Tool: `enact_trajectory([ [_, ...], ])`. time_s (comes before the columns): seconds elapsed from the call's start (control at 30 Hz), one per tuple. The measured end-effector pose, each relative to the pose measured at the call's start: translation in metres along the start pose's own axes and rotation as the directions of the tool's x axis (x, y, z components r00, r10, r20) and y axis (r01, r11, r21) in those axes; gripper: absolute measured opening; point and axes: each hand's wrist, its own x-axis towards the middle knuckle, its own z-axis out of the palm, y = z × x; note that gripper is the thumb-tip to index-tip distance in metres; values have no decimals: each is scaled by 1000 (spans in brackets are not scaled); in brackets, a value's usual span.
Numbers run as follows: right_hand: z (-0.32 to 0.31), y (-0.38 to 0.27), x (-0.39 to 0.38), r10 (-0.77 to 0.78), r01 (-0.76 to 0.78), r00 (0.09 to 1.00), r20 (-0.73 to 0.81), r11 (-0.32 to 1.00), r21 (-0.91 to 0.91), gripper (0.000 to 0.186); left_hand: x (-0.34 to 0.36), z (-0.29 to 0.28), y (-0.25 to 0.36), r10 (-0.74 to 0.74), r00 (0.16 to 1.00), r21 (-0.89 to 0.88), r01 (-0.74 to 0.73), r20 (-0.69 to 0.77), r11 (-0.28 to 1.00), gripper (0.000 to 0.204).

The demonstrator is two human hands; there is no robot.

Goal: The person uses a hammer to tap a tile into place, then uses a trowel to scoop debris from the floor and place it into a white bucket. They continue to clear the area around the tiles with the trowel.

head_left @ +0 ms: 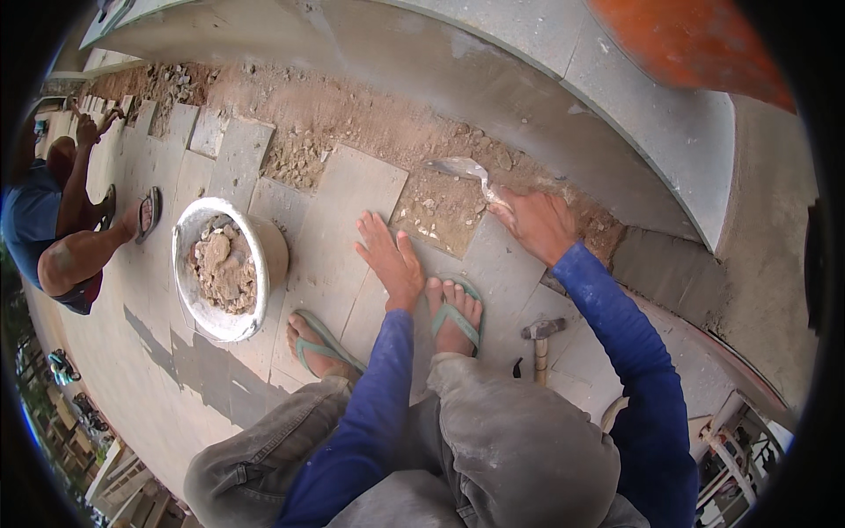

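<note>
My right hand point(532, 224) is closed round the handle of a trowel point(462, 167), whose metal blade points left over a gap of bare sandy ground point(436, 211) between paving slabs. Fingers spread and holding nothing, my left hand point(393, 264) is over the slabs just left of that gap, by a large grey slab point(356, 189). Whether its palm touches the surface I cannot tell. A white bucket point(261, 264) filled with rubble and broken mortar point(222, 264) stands left of my feet.
A hammer point(541, 339) lies right of my sandalled foot. Along the far side runs a low concrete wall point(422, 70) with loose soil point(334, 97) at its base. Another person point(66, 211) squats at the left. Something orange point(695, 40) shows at the upper right.
</note>
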Motion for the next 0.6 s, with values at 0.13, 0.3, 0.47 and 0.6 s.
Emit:
enact_trajectory([
  [0.13, -9, -9, -13, -28, 28, 997, 73, 1000, 2, 42, -7, 6, 19, 121, 985, 55, -128, 122, 990, 63],
  [0.3, -4, 10, -4, 59, -59, 997, 56, 998, 14, 39, -8, 13, 26, 128, 984, 3, -129, 122, 992, 67],
  [0.47, -22, 5, -6, 149, -142, 982, -119, 988, 66, 42, 15, 25, 48, 311, 935, 63, -326, 170, 943, 67],
  [0.6, 6, 24, 9, 219, -230, 954, -204, 973, -31, 43, 36, 23, 77, 534, 801, -280, -465, 271, 840, 63],
])
